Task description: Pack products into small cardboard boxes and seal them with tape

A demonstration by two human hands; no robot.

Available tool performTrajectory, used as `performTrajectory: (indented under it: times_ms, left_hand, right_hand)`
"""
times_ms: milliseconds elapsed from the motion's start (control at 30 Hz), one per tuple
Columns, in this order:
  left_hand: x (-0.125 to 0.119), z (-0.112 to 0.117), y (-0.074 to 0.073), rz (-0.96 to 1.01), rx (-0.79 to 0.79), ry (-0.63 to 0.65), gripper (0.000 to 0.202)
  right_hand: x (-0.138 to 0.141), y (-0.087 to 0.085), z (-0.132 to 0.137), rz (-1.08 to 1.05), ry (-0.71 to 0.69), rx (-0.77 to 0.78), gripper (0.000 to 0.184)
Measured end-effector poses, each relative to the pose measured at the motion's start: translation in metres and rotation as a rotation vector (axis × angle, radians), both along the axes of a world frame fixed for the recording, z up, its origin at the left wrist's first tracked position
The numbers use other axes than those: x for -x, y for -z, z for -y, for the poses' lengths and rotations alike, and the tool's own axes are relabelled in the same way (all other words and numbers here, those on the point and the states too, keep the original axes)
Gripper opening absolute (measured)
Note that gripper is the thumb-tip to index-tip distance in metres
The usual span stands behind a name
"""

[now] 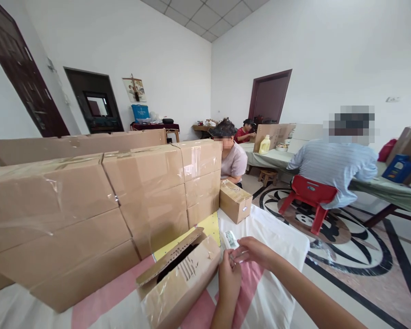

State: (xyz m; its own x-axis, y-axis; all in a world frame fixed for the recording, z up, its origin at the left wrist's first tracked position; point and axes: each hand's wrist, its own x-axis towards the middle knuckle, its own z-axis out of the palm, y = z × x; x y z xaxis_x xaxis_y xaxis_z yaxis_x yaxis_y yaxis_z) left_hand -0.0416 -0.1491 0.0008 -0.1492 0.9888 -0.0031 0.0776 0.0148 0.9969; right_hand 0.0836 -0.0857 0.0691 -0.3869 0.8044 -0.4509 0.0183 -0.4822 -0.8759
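My left hand [229,278] and my right hand [255,251] meet above the cloth-covered table [277,237]. Both are pinched on a small clear packet [230,240] with a printed label. Just left of my hands lies an open cardboard box [181,278] with its flap raised and a dark gap showing inside. What the box holds is hidden.
A wall of taped cardboard boxes [89,205] stands along the left. A small sealed box [235,200] sits beyond my hands. Other people sit at tables to the right, one on a red chair [310,194]. Patterned floor lies right of the table.
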Motion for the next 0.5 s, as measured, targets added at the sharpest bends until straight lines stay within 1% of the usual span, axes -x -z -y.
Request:
performTrajectory:
  times_ms: [67,200,300,400,500]
  left_hand:
    - [0.0,0.001,0.0,0.017,-0.035,-0.005,0.027]
    - [0.0,0.001,0.004,0.028,-0.057,-0.01,0.024]
    - [0.0,0.001,0.009,0.008,-0.057,-0.004,0.019]
    - [0.0,0.001,0.011,-0.017,-0.044,-0.004,0.026]
    - [0.001,0.002,0.009,-0.041,-0.016,-0.003,0.029]
  right_hand:
    - [-0.001,0.001,-0.001,-0.009,-0.017,-0.011,0.015]
    - [-0.004,0.003,-0.002,-0.005,-0.067,-0.009,0.025]
    - [-0.006,0.005,0.004,-0.037,-0.03,-0.036,0.026]
    - [-0.008,0.008,0.011,-0.068,-0.006,-0.037,0.023]
    - [-0.009,0.01,0.012,-0.03,0.013,0.001,0.023]
